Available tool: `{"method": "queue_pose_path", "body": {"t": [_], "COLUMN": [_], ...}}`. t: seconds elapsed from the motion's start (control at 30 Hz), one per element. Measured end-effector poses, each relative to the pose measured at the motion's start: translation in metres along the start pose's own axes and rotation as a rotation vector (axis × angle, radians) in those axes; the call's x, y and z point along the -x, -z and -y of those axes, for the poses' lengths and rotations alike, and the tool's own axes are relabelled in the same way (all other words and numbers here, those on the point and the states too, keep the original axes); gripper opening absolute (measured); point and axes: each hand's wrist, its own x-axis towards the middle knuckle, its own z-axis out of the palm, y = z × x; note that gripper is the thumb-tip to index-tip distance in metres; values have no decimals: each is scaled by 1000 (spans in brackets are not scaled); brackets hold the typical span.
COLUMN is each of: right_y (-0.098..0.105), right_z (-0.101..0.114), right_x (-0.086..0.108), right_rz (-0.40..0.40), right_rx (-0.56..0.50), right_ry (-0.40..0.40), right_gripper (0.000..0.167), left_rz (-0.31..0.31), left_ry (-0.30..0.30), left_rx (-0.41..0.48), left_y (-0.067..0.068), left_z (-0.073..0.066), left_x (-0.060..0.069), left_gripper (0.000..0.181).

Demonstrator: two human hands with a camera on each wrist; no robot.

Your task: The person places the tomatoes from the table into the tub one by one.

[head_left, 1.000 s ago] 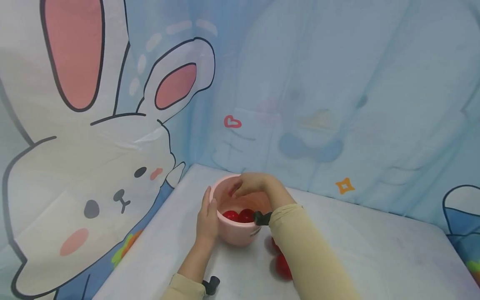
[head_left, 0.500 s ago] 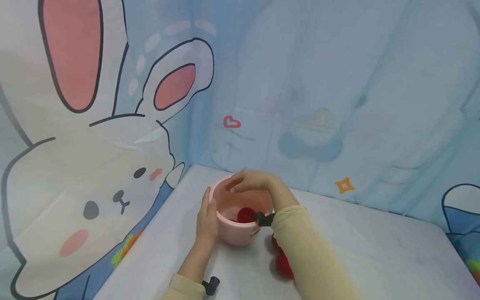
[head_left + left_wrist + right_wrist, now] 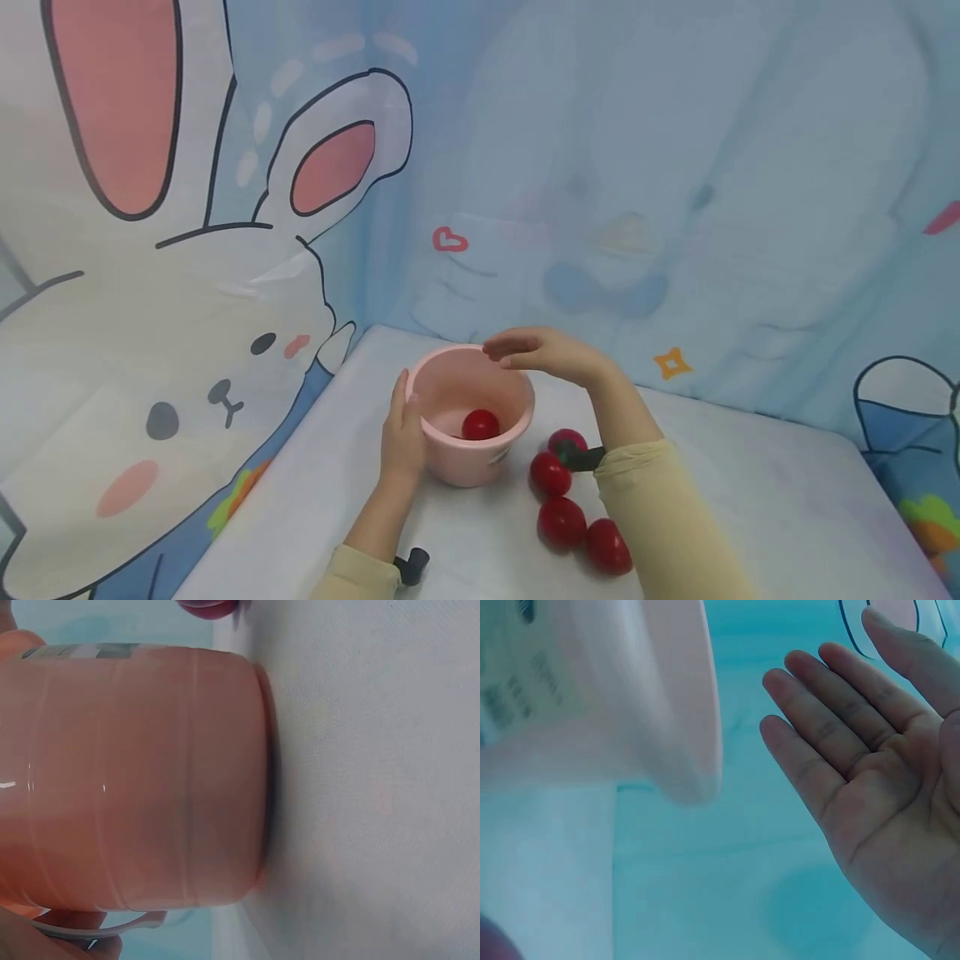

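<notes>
My right hand (image 3: pixel 551 352) hangs at about one o'clock of the bucket's mouth, palm bare, fingers straight and slightly apart, holding nothing. My left hand (image 3: pixel 402 437) rests along the outside at nine o'clock, fingers reaching up to the rim. The bucket (image 3: pixel 459 464) is glossy pink plastic, round and faintly ridged, upright, with a pale handle (image 3: pixel 131 925) and a label (image 3: pixel 514 697) whose dark print is too blurred to read. Inside, one smooth red ball (image 3: pixel 481 425) sits toward five o'clock. Outside, around four o'clock, four red rounded shapes (image 3: pixel 562 523) cluster on the finely textured white cloth (image 3: pixel 476 537).
</notes>
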Motion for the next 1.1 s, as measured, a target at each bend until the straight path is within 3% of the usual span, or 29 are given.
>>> {"method": "queue_pose_path", "body": {"t": [0.17,0.47,0.63,0.83,1.1], "right_y": [7,16,12,3,-6], "right_z": [-8,-25,-33,-50,-67], "right_x": [26,90,112,139,164], "right_rz": [-78,-215,-239,-278,-341], "right_rx": [-24,-44,-61,-74,-61], "right_ry": [-10,-23,-14,-66,-83], "right_gripper": [49,43,44,43,43], "left_rz": [6,22,11,30,21], "left_ry": [3,8,20,23,33], "left_rx": [4,16,11,25,25], "left_y": [-1,-2,-1,-1,-1], "left_z": [-2,-3,-4,-4,-6], "left_x": [1,4,5,5,5], "left_gripper": [52,53,53,53,52]}}
